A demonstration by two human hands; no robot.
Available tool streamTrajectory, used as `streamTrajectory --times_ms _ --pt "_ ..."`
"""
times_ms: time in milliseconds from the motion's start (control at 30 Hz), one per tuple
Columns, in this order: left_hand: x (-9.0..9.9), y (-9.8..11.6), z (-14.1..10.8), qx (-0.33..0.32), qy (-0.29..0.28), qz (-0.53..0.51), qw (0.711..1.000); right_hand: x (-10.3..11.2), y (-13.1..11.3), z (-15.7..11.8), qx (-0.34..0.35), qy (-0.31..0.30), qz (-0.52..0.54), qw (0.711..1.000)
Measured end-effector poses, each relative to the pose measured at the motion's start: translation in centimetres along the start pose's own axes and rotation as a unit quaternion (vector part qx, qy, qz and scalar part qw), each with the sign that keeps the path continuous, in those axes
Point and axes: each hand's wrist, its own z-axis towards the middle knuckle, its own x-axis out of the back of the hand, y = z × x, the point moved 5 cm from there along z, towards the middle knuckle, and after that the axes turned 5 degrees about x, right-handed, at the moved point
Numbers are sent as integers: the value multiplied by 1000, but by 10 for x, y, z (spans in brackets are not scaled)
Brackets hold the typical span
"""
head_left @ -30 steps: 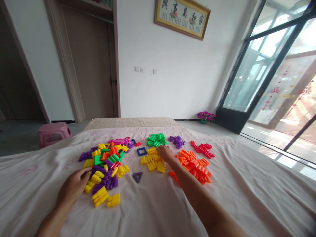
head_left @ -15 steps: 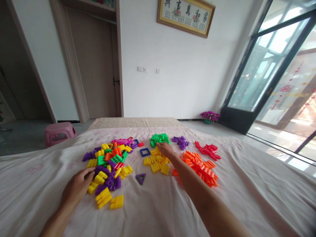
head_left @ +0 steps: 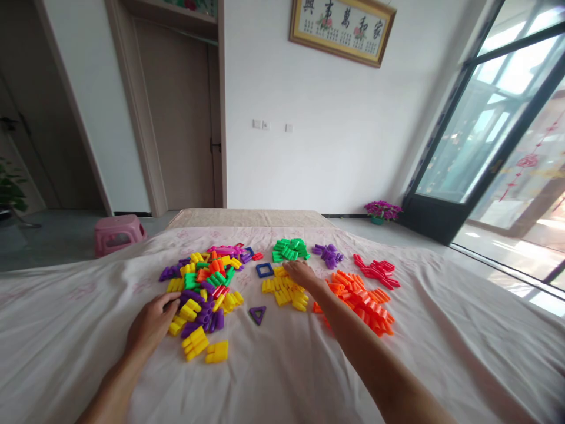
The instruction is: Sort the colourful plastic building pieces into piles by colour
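1. Pale cloth [head_left: 273, 377], creased, faintly patterned; beneath all pieces.
2. Yellow pieces, loose, two [head_left: 217, 352]: near left, just off the mixed pile.
3. Left hand [head_left: 152, 321]: fingers at the left edge of the mixed pile; grip curved, narrow gap at the thumb; cannot tell whether it holds a piece.
4. Triangle frame [head_left: 262, 316], dark purple: lies flat between mixed and yellow piles.
5. Mixed pile [head_left: 206, 306]: left; purple, yellow, green, orange, red and pink plastic pieces, jumbled.
6. Orange pile [head_left: 362, 301]: right, partly behind the right forearm.
7. Yellow pile [head_left: 285, 291]: middle.
8. Right hand [head_left: 304, 275]: fingers lowered at the yellow pile's far edge; cannot tell whether its grip is closed or holding.
9. Square frame [head_left: 266, 275], blue: just left of the yellow pile.
10. Red group [head_left: 376, 270]: far right.
11. Purple group [head_left: 328, 256]: far, between green and red.
12. Green pile [head_left: 291, 249]: far, beyond the right hand.
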Motion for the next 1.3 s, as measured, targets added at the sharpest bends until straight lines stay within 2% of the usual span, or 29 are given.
streamTrajectory --times_ms 100,200,300,367,500,667,833,933,1067,1300 --pt "1 2 -2 1 2 -3 1000 6 -20 -12 -20 14 -18 1000" --pt "0 1 -2 2 4 -4 1000 6 -65 -28 55 29 12 998" --pt "-1 -1 -1 -3 8 -8 1000 -5 -116 -43 157 2 82 984" --pt "-1 -1 0 -7 8 -9 1000 -15 -142 -50 192 -17 101 976" --pt "-2 -2 2 -12 7 -3 1000 -36 -165 -53 210 -64 74 973" --pt "-4 -6 3 -11 11 -4 1000 -41 -161 -52 182 -70 48 980" --pt "-6 -9 4 -8 3 -6 1000 -35 -151 -54 183 -40 93 978" --pt "-5 -8 4 -8 6 -8 1000 -29 -141 -50 159 -22 125 979" --pt "-4 -5 2 -3 0 -6 1000 -4 -116 -38 98 31 126 987" --pt "-5 -7 2 8 -11 -10 1000 46 -53 -33 -59 79 24 995"
